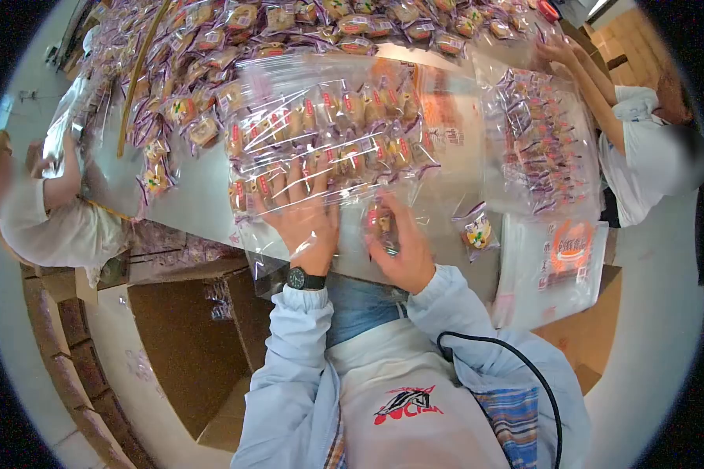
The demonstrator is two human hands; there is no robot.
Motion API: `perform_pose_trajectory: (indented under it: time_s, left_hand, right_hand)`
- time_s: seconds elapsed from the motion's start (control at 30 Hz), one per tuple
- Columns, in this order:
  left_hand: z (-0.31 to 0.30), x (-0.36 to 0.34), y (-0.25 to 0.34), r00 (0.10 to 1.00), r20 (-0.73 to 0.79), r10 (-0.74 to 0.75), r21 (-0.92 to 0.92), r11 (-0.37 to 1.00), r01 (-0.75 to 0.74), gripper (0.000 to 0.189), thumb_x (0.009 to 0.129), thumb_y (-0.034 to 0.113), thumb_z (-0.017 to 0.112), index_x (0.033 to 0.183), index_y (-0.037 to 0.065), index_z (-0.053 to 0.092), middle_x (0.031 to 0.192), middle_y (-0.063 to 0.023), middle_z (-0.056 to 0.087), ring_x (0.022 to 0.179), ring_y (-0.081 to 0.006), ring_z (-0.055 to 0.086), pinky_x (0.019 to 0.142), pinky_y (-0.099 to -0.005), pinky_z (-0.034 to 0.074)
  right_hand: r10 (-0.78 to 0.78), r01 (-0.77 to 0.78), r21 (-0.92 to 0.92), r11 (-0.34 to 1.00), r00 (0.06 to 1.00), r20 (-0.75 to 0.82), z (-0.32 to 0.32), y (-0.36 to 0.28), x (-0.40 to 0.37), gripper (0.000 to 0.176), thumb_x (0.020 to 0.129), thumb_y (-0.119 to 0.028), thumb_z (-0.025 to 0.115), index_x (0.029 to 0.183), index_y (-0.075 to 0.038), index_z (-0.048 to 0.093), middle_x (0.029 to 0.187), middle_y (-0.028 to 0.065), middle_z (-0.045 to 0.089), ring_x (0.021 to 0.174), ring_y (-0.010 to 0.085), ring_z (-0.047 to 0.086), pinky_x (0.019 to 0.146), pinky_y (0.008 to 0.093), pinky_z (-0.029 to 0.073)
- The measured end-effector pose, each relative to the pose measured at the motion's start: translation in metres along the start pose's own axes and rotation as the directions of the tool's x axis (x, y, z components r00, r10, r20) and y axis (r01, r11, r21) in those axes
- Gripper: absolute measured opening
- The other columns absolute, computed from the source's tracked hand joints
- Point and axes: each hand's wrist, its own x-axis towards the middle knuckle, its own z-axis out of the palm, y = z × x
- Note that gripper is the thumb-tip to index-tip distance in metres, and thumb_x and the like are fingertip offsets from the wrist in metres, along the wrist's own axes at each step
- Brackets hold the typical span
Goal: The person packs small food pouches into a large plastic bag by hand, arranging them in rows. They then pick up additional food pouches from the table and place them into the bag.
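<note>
My left hand, with a black watch at the wrist, reaches into a large clear plastic bag. Its fingers are spread out at the lower row of wrapped pastries lined up inside. Near the bag's open edge, my right hand is closed around one wrapped pastry between thumb and fingers. A single wrapped pastry lies on the table just right of that hand.
Many wrapped pastries are heaped across the far table, with a long stick among them. A filled bag and stacked flat bags lie right. People work at left and right. An open carton stands below.
</note>
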Motion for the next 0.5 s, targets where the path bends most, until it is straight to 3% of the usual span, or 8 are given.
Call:
perform_pose_trajectory:
  time_s: [0.17,0.27,0.4,0.5]
  left_hand:
    - [-0.001,-0.001,0.002,0.998,-0.042,-0.039,-0.126,0.991,0.033,0.066,0.082,0.038,0.08,0.145,0.03,0.06,0.151,-0.0079,0.052,0.144,-0.0321,0.04,0.121,-0.0641,0.009]
    - [0.004,-0.001,0.004,0.993,-0.08,-0.085,-0.161,0.984,0.071,0.06,0.088,0.044,0.076,0.144,0.03,0.061,0.148,-0.0069,0.054,0.147,-0.0301,0.038,0.122,-0.0593,0.009]
    - [0.002,-0.001,0.0,0.993,-0.105,-0.06,-0.148,0.988,0.045,0.054,0.091,0.044,0.073,0.142,0.03,0.064,0.145,-0.0077,0.056,0.145,-0.0297,0.04,0.122,-0.0571,0.01]
    - [0.007,-0.003,-0.004,0.995,-0.088,-0.047,-0.13,0.991,0.035,0.054,0.089,0.041,0.073,0.141,0.031,0.064,0.147,-0.0076,0.055,0.145,-0.0292,0.039,0.122,-0.0582,0.008]
  right_hand:
    - [0.057,-0.025,0.367,0.93,0.995,-0.077,0.014,0.027,0.002,0.045,0.095,-0.001,0.06,0.139,-0.003,0.054,0.134,0.0137,0.058,0.128,0.0232,0.055,0.106,0.0334,0.044]
    - [0.11,-0.06,0.559,0.827,0.992,-0.056,0.018,0.03,0.015,0.045,0.093,0.003,0.059,0.137,-0.003,0.055,0.136,0.0101,0.056,0.128,0.0205,0.054,0.105,0.0317,0.045]
    - [0.006,0.024,0.611,0.791,0.999,-0.047,0.019,0.047,0.021,0.051,0.086,0.008,0.062,0.135,-0.003,0.057,0.141,0.009,0.053,0.13,0.0217,0.053,0.106,0.0339,0.046]
    - [0.037,-0.019,0.764,0.644,0.999,-0.006,0.019,0.044,0.018,0.056,0.08,0.007,0.068,0.134,-0.004,0.057,0.145,0.0098,0.051,0.133,0.0236,0.052,0.107,0.0379,0.047]
